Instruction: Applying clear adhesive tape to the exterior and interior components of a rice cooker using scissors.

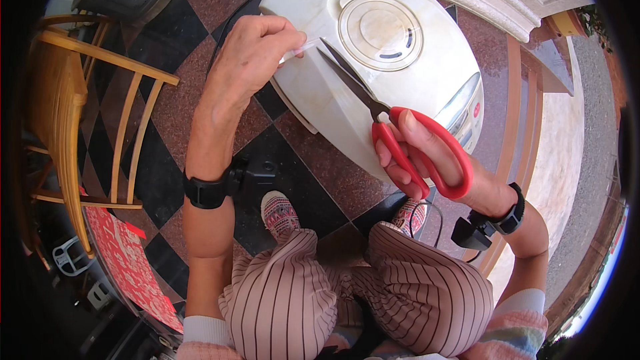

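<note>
**Two hands over a white cooker lid: a pinched strip and open scissors**

At the far left stands a pale wooden slat-backed chair (73, 107) on the dark red and black chequered stone floor (167, 100).

The left hand (250, 60) reaches away from the body, forearm running up from the lower edge with a black strap (207, 191) round the wrist. Its fingers are curled in tight, thumb and fingertips pinching the near end of a thin clear strip (301, 49), which looks like tape or plastic; I cannot tell which. The strip lies just above the left edge of the large white rounded electric cooker (400, 73), which sits on the floor ahead of the knees, with a round cream cap in the middle of its lid.

The right hand (427, 160) is closed through the loops of the red-handled scissors (393, 127), thumb in one loop and fingers in the other. The dark steel blades stand slightly apart, pointing far and left, their tips just beside the strip's free end. The right wrist, bent inward, carries another black strap (493, 223).
</note>
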`<state>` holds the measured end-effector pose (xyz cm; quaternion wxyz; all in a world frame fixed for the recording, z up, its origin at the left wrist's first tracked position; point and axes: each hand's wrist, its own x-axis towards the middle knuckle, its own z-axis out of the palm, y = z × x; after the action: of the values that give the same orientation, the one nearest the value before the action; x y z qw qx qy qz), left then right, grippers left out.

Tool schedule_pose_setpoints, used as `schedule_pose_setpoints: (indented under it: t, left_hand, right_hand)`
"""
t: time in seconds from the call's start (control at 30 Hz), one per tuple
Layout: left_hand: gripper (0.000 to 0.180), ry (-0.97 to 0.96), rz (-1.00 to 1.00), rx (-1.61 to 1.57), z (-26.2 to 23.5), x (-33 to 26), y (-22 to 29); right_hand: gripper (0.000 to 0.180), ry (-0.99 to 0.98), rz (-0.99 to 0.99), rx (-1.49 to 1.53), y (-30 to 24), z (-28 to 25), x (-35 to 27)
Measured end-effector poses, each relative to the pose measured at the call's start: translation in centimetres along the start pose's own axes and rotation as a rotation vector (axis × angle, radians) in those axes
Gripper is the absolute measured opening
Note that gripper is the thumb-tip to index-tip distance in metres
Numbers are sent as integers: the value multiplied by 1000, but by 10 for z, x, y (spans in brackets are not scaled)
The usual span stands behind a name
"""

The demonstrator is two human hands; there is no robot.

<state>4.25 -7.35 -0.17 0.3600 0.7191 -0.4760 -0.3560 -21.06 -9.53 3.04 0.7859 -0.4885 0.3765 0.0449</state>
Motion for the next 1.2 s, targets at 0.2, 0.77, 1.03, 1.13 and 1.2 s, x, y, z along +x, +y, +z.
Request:
schedule_pose_setpoints:
  t: [0.2, 0.77, 1.03, 1.13, 1.2]
  left_hand:
    - [25, -104, -1, -15, -6, 2, -1]
    - [24, -94, -40, -10, -6, 2, -1]
    - [22, 133, -97, -224, -52, -21, -12]
    - [20, 156, -57, -409, -61, -38, -17]
    - [19, 158, -66, -454, -51, -47, -21]
  right_hand:
    - [66, 57, 27, 11, -12, 7, 8]
    - [69, 99, -4, -27, -9, 9, 17]
    - [66, -266, 156, -473, 27, 20, 15]
    - [57, -311, 119, -825, 70, 30, 20]
    - [51, -286, -19, -941, 137, 24, 25]
